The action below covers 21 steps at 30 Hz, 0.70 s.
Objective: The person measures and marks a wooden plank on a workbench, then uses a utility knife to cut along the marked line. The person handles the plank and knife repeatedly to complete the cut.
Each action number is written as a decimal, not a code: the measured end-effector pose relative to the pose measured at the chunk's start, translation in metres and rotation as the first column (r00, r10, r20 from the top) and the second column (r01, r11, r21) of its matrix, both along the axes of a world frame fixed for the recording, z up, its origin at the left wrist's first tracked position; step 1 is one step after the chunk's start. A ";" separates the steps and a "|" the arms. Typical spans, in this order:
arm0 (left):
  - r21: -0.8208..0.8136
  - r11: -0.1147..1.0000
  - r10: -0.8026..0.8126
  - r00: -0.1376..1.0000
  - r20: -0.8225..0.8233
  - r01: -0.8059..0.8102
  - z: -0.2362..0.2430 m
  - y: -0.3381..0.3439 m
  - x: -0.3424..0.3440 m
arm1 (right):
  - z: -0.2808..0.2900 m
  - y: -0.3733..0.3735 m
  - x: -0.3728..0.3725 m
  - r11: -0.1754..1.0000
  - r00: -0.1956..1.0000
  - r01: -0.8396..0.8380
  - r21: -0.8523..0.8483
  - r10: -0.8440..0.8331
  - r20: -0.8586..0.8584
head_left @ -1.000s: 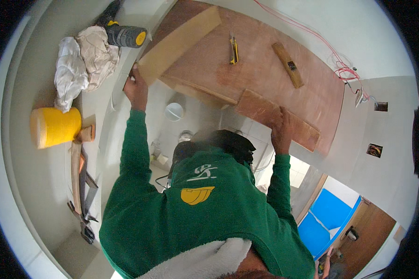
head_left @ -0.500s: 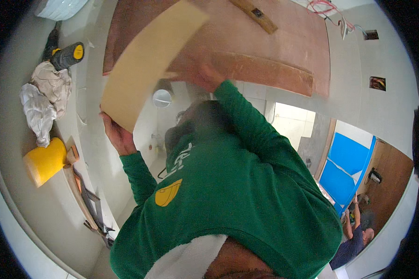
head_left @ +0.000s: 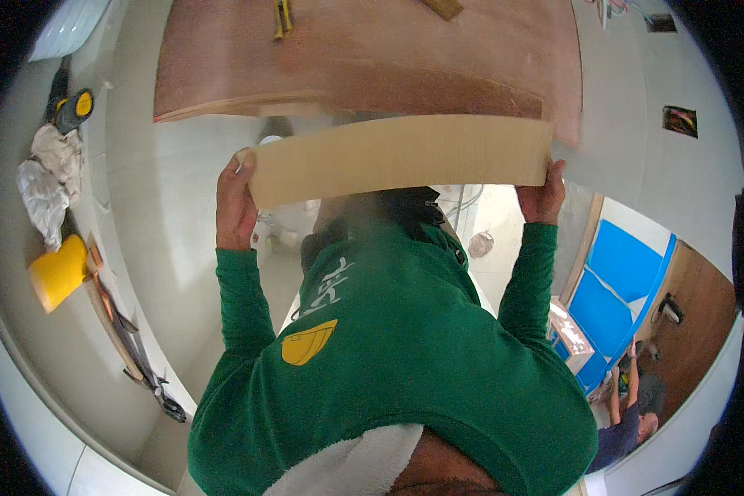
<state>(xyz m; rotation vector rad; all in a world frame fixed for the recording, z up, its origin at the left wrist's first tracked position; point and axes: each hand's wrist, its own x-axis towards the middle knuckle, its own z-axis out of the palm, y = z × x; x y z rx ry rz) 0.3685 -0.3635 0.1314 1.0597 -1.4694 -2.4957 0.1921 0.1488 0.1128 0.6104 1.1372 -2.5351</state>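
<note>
**Holding the pale strip (head_left: pixel 401 153) end to end, just short of the red-brown panel (head_left: pixel 372 58)**

Just changed: your right hand (head_left: pixel 544 197) comes away from the panel and takes the strip's free end; a half-second back your left hand (head_left: pixel 238 198) has it alone, slanting up over the panel's left side. Now the strip runs crosswise in front of your body, along the panel's near edge. Whether it touches that edge, I cannot tell.

Hands: both gripping. Left thumb lies on the strip's left end; right thumb stands at the other end, the fingers mostly hidden. The strip's bow may be only the lens.

My read: a two-ended hold steadies the strip better for handling, but ties up both hands.

Around the panel: brown plank (head_left: pixel 488 99) lying on its near right part, blurred; yellow utility knife (head_left: pixel 283 21) on its far part; drill (head_left: pixel 76 110) off to its left.
</note>
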 end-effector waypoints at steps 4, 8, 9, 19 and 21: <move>-0.007 0.992 -0.127 0.989 -0.077 0.126 -0.016 0.040 -0.053 | 0.000 0.045 -0.007 0.681 0.942 -0.131 0.721 0.312 -0.124; -0.320 0.932 -0.171 0.985 0.019 0.169 -0.043 0.058 -0.112 | -0.013 0.057 -0.019 0.677 0.975 -0.016 0.736 0.173 -0.139; -0.424 0.888 -0.159 0.984 0.083 0.179 -0.049 0.058 -0.123 | -0.018 0.056 -0.022 0.682 0.981 -0.005 0.731 0.143 -0.127; -0.574 0.807 -0.124 0.990 0.070 0.142 -0.103 0.027 -0.172 | -0.047 0.042 -0.070 0.663 0.982 0.118 0.740 0.030 -0.184; -0.544 0.819 -0.134 0.983 0.127 0.182 -0.105 0.027 -0.174 | -0.048 0.042 -0.077 0.609 0.984 0.115 0.785 0.037 -0.173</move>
